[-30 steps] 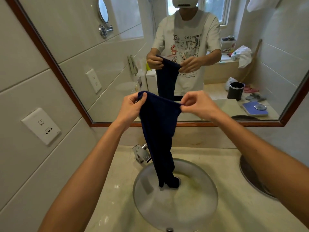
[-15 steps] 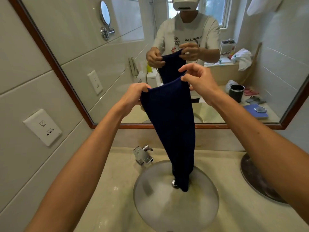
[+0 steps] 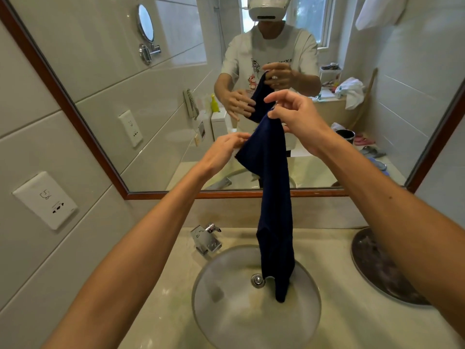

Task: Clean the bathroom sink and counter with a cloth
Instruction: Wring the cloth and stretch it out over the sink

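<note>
Head view: writing first, little of it legible; the shirt print seen in the mirror (image 3: 176, 102) carries a line of letters too blurred to read, and the wall socket (image 3: 46, 200) bears only a small pictogram above its slots. Dark navy cloth (image 3: 273, 197) hangs lengthwise over the round sink (image 3: 226, 311), its lowest corner dangling inside the bowl just right of the chrome drain (image 3: 257, 280); cannot tell whether it touches the basin. Right hand (image 3: 299, 117), raised high, pinches the cloth's top corner between thumb and fingers, index finger extended above. Left hand (image 3: 224, 149), lower, has fingers straight and relaxed, tips at the cloth's left edge, not gripping it. Chrome faucet (image 3: 206, 239) stands at the sink's back-left on the beige counter (image 3: 161, 285). Dark round tray (image 3: 377, 270) lies on the counter at right, partly behind the right forearm
</note>
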Tool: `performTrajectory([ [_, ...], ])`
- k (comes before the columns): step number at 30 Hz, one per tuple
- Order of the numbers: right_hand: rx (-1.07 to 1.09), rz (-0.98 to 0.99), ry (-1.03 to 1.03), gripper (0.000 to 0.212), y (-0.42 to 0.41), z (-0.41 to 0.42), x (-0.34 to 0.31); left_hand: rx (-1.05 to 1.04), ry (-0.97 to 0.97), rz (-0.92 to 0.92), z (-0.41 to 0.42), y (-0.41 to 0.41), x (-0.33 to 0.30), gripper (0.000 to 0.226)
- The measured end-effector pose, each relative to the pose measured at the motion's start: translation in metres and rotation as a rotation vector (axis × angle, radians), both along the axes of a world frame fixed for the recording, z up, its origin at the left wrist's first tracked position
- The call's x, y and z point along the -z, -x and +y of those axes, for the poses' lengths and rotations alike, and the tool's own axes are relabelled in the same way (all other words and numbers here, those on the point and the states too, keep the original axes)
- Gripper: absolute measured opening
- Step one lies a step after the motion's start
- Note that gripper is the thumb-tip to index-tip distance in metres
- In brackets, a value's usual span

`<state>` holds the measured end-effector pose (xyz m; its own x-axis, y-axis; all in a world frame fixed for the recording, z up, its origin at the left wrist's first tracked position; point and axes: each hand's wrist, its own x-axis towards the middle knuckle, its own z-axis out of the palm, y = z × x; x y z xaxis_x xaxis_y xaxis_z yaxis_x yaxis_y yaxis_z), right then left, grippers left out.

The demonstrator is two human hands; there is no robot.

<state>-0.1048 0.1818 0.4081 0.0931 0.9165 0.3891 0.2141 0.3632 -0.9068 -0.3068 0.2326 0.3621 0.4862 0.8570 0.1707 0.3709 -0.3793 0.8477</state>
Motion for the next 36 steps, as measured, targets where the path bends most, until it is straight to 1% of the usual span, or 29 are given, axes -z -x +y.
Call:
performTrajectory([
  [3, -0.043, -0.002, 0.03, 0.025, -0.002, -0.002, -0.004, 0.096, 0.031, -0.216, -0.015, -0.022, -0.007, 0.049],
  [5, -0.075, 0.018, 0.045, 0.024, -0.004, -0.005, -0.006, 0.137, 0.049, -0.285, -0.017, -0.036, -0.008, 0.053],
  [9, -0.09, 0.047, 0.052, 0.023, -0.01, -0.01, -0.009, 0.114, 0.077, -0.326, -0.016, -0.049, -0.004, 0.049],
  [12, -0.06, 0.06, 0.044, 0.023, -0.019, -0.011, -0.01, 0.089, 0.01, -0.247, -0.015, -0.054, -0.001, 0.051],
  [14, -0.044, 0.091, 0.045, 0.022, -0.023, -0.013, -0.008, 0.049, -0.153, -0.191, -0.012, -0.057, -0.002, 0.052],
  [17, -0.064, 0.196, 0.057, 0.02, -0.03, -0.018, -0.001, -0.084, -0.574, -0.093, -0.008, -0.057, -0.016, 0.041],
  [19, -0.116, 0.3, 0.057, 0.019, -0.037, -0.024, 0.002, -0.089, -0.854, -0.017, -0.01, -0.056, -0.034, 0.035],
  [21, -0.189, 0.406, 0.052, 0.016, -0.044, -0.028, 0.003, -0.043, -1.041, 0.037, -0.012, -0.057, -0.055, 0.035],
  [23, -0.256, 0.47, 0.089, 0.022, -0.048, -0.03, 0.003, -0.012, -1.12, 0.066, -0.012, -0.057, -0.076, 0.036],
  [24, -0.276, 0.459, 0.127, 0.028, -0.049, -0.027, 0.006, -0.01, -1.144, 0.077, -0.011, -0.057, -0.086, 0.037],
  [26, -0.339, 0.35, 0.233, 0.031, -0.044, -0.022, 0.018, -0.008, -1.18, 0.101, -0.007, -0.057, -0.102, 0.042],
  [29, -0.437, 0.174, 0.395, 0.027, -0.025, -0.014, 0.052, -0.008, -1.253, 0.144, -0.002, -0.06, -0.126, 0.05],
  [31, -0.487, 0.149, 0.479, 0.024, -0.013, -0.008, 0.079, -0.006, -1.304, 0.18, -0.004, -0.063, -0.143, 0.055],
  [34, -0.601, 0.14, 0.619, 0.033, -0.001, 0.009, 0.118, -0.032, -1.433, 0.173, -0.004, -0.067, -0.16, 0.054],
  [36, -0.655, 0.121, 0.688, 0.03, 0.009, 0.01, 0.136, -0.079, -1.478, 0.199, 0.0, -0.068, -0.171, 0.054],
])
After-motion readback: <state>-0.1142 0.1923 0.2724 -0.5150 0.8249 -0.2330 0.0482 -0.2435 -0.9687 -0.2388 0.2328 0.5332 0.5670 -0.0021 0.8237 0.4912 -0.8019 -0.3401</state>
